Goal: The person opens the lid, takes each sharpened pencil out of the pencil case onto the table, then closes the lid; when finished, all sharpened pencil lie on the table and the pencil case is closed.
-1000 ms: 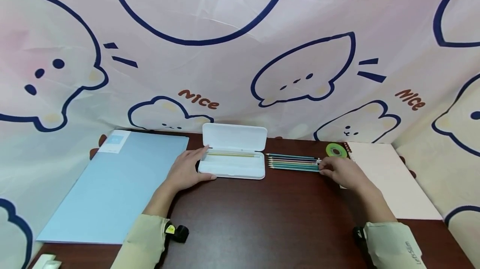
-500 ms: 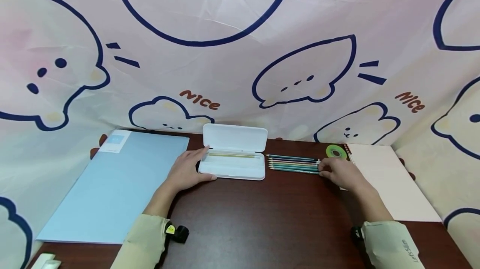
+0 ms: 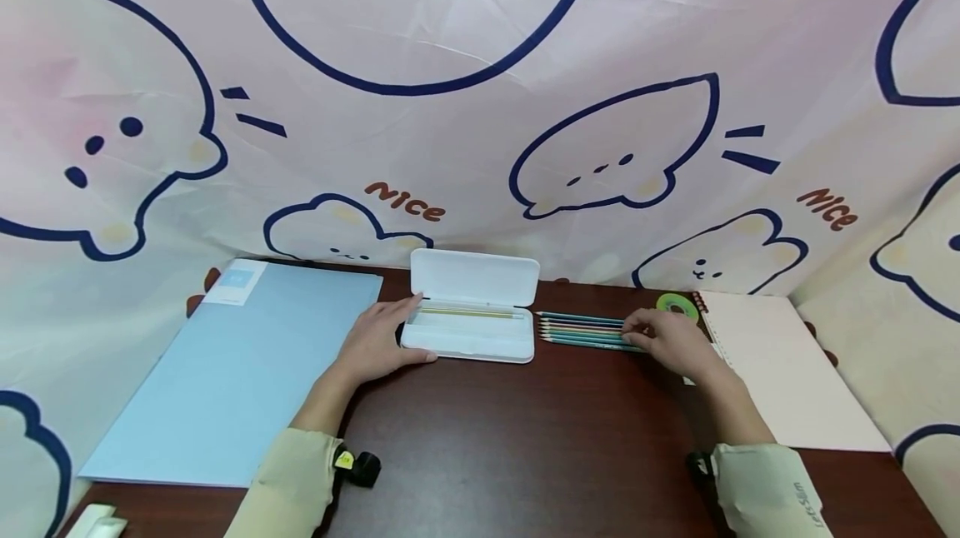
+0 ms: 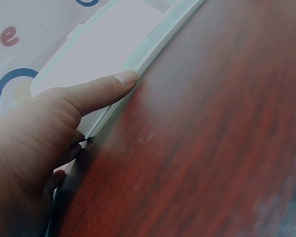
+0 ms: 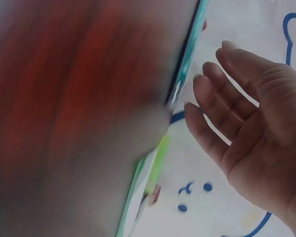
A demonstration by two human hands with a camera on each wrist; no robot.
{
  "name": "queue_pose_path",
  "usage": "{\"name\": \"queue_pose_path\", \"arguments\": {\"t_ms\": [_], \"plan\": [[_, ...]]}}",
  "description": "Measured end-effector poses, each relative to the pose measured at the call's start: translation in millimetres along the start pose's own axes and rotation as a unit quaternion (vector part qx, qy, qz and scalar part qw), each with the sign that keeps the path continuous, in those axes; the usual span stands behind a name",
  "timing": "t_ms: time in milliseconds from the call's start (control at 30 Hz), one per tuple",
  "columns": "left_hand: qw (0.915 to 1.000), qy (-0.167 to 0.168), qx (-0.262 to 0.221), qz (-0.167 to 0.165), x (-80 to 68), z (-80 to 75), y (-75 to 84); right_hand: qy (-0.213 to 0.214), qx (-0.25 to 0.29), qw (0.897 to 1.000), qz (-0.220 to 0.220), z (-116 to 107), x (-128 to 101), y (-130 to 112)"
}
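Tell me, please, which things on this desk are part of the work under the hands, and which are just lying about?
In use: white pencil case, open, steadied by the left hand; row of pencils under the right hand.

Lying about: blue folder, green tape roll, spiral notebook.

Head view bright, even, diffuse light, no hard shadows; only soft shading under the left hand [image 3: 375,345] and the case [image 3: 471,328]. Wide-angle bend at edges, backdrop [image 3: 480,105] curves. Faint sheen on the dark surface [image 3: 525,438]. Left wrist view dimmer, hazy, low contrast; thumb sharp, surface [image 4: 212,148] smeared to the right. Right wrist view heavy blur on left half, surface [image 5: 64,98] a red-grey smear; fingers [image 5: 212,103] fairly sharp, backdrop washed out.
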State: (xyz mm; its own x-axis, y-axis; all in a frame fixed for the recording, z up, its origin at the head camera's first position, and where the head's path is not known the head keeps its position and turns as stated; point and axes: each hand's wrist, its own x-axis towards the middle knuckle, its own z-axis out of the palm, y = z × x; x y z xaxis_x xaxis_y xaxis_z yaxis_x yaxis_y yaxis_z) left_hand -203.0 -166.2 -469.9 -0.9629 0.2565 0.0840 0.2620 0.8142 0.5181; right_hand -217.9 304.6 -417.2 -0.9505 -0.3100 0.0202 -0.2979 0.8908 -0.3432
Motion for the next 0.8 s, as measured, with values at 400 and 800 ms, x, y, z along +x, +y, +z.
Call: {"name": "queue_pose_path", "arguments": {"t_ms": [400,800], "plan": [[0.9999,0.013,0.005,0.009,0.5,3.1,-2.8,0.018,0.068,0.997,-0.011,16,29,-49],[0.9999,0.01,0.0,0.003,-0.3,1.5,-2.1,-0.018,0.042,0.997,-0.064,41,57,-105]]}}
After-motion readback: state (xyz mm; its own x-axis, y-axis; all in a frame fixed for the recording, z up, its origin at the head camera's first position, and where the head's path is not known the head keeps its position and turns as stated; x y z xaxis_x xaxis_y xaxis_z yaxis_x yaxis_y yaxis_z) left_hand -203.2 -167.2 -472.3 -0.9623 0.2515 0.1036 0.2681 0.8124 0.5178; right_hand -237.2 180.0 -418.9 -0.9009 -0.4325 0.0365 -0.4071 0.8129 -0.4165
